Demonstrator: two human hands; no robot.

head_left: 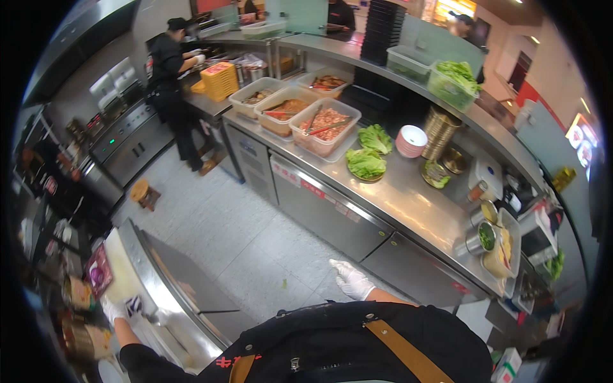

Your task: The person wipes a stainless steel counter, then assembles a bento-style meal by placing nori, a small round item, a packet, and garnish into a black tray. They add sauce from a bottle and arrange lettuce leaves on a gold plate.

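Note:
My left hand (114, 311), in a white glove, is low at the left by the edge of a steel-trimmed counter (156, 268). Beside it lies a small dark-and-white patterned thing (133, 306) whose kind I cannot make out; whether the hand touches it is unclear, and its fingers are too small and smeared to read. A bag of purple onions (99, 271) rests just beyond that hand. In front of my body, above the grey floor, my gloved right hand (352, 281) hangs with its fingers stretched out, holding nothing.
A long steel counter (415, 198) on the right bears tubs of meat (324, 126) with tongs, plates of lettuce (367, 164), stacked bowls (410, 140) and sauce containers. A co-worker (175, 83) stands far left, another person (54, 179) nearer. A wooden stool (144, 193) stands on the floor.

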